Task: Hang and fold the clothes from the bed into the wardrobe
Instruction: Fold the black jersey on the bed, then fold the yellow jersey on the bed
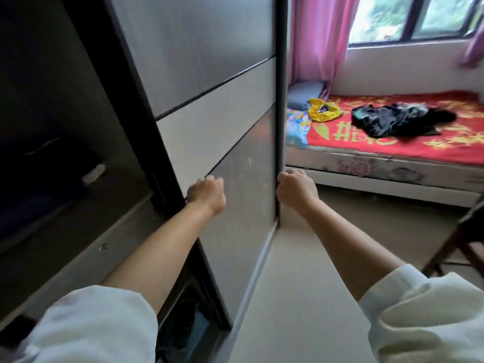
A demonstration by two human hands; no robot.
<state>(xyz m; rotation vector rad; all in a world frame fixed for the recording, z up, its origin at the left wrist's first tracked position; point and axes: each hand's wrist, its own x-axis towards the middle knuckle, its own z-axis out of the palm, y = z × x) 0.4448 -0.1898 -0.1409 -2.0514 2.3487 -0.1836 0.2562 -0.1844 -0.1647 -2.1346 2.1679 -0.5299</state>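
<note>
Lying on the bed point(392, 163) at the far right, well apart from both hands, are the clothes: a dark heap point(398, 121) near the middle of the red cover point(366, 145) and a yellow garment point(323, 111) closer to the head end, beside a grey pillow point(305, 94). Large yellow-green characters are printed on the red cover below the dark heap, but they are too blurred to read. A blue patterned cloth point(296, 129) hangs at the bed's near corner. Nearer, the wardrobe point(65, 127) stands open on the left, its inside dark, with a small white thing point(94, 174) on a shelf that cannot be made out. The sliding door point(222, 100), grey with a pale band across it, stands between the arms. The left hand point(207, 192) is curled, knuckles against the door's face; whether it grasps anything cannot be told. The right hand point(296, 189) is clenched round the door's dark right edge. Both arms wear pushed-up white sleeves point(424, 318). Behind the bed hang pink curtains point(319, 38) beside a window point(419, 17). A wooden chair point(461, 244) shows at the right edge.
</note>
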